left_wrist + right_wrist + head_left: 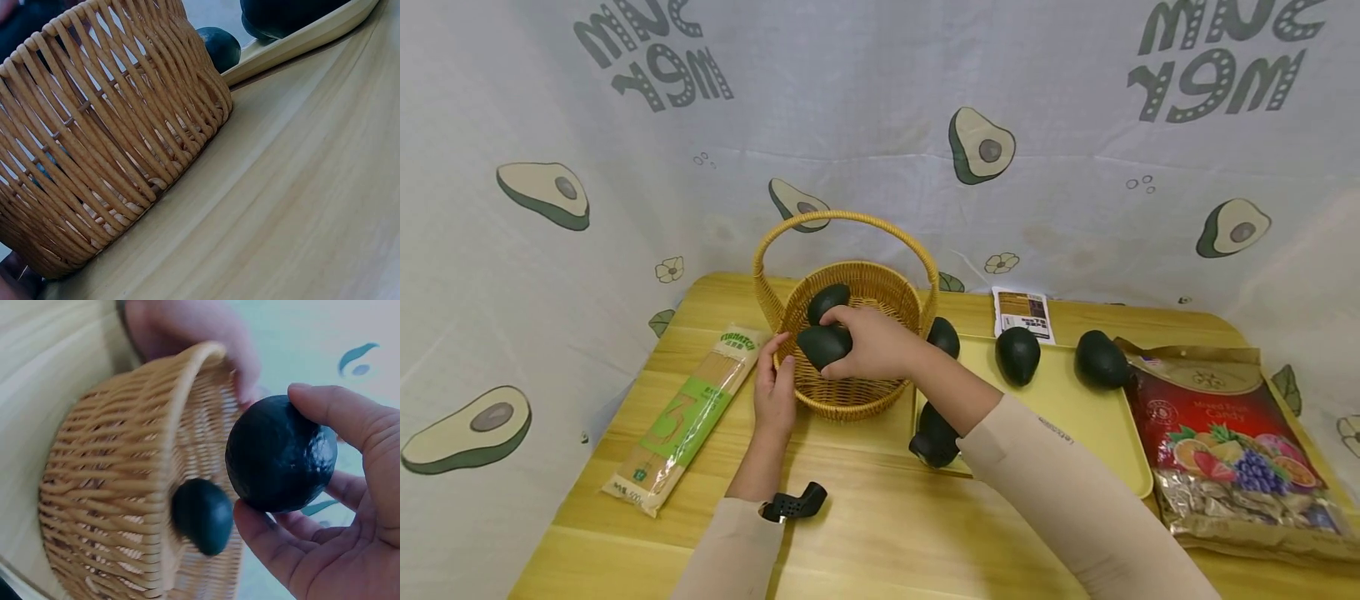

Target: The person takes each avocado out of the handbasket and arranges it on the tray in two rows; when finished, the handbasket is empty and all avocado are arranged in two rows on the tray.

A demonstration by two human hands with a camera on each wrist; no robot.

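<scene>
Pinching a dark green avocado (824,346) between thumb and fingers, your right hand (880,343) hovers over the mouth of the wicker basket (850,407). Your left hand (775,396) holds the basket's side, with its thumb and fingers at the rim nearest it. Just beyond the fruit you grip, a second avocado (829,300) lies inside the basket, and the tall arched handle (850,215) rises past both of your hands. To the left of your left hand, a long noodle packet (688,421) lies slantwise on the wooden table (880,533), and a black device (802,502) sits at that same wrist. To the right of your right hand, a yellow tray (1078,425) carries several more avocados (1018,356); those nearest your right forearm are partly hidden, so you cannot be sure of their number. Past the tray's far edge from your hands lies a small printed packet (1024,317). Farthest to the right of your right hand, a red and gold candy bag (1240,454) lies beside the tray. A pale curtain (865,108) printed with avocado halves hangs beyond your hands.
</scene>
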